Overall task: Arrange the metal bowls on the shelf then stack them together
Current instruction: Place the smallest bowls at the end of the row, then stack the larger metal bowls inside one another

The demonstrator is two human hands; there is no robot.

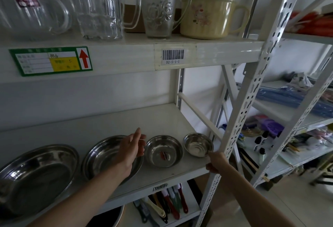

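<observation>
Head view shows four metal bowls in a row on the middle shelf (111,118), graded by size: the largest bowl (36,176) at the left, then the second bowl (100,152), the third bowl (163,151) and the smallest bowl (198,144) at the right, each just beside the next and none nested yet. The left hand (130,147) hovers over the second bowl's right rim, its grip loosely open and holding nothing. The right hand (217,161) sits at the shelf's front right corner, fingers curled on the edge just below the smallest bowl; whether it touches that bowl I cannot tell. The row looks arranged, so stacking seems next: best to lift the smallest by its rim and lower it level into the third, working leftward. The upright post (241,109) and diagonal brace (198,113) crowd the right end, while the shelf behind the bowls is bare and the upper shelf (126,59) leaves headroom.
</observation>
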